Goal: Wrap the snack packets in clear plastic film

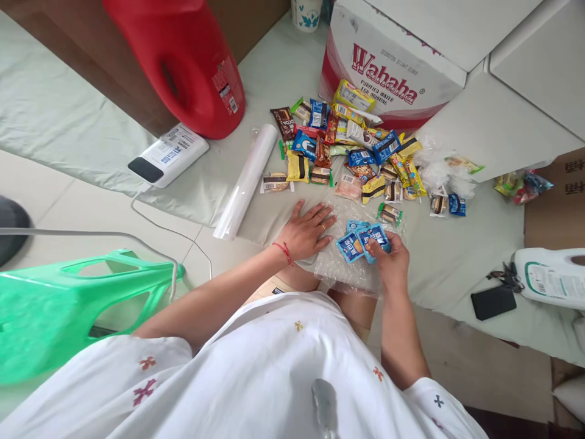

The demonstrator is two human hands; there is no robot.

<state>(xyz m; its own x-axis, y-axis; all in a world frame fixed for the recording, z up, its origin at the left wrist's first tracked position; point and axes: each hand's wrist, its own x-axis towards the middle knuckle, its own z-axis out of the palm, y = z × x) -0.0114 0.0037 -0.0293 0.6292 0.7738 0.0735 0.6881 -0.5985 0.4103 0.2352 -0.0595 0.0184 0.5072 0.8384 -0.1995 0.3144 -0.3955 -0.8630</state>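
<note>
My left hand [307, 231] lies flat with its fingers spread, at the left edge of a clear plastic bag [351, 274] spread along the table's near edge. Between thumb and fingers, my right hand [390, 256] grips a small blue snack packet [375, 235] above the bag. Two similar blue packets lie under and beside it, one blue packet [350, 247] to the left and another partly hidden behind. Just beyond my right hand is a green-ended wrapped biscuit [390, 213]. Farther back spreads a pile of wrapped snacks [340, 143] in several colours.
A roll of clear plastic bags [247, 183], a white power bank [171, 152] with a cable and a red jug [192, 73] stand left. Behind the snacks is a Wahaha carton [393, 67]. Right are a black phone [493, 302], keys and a white bottle [551, 277]. A green stool [77, 305] stands left.
</note>
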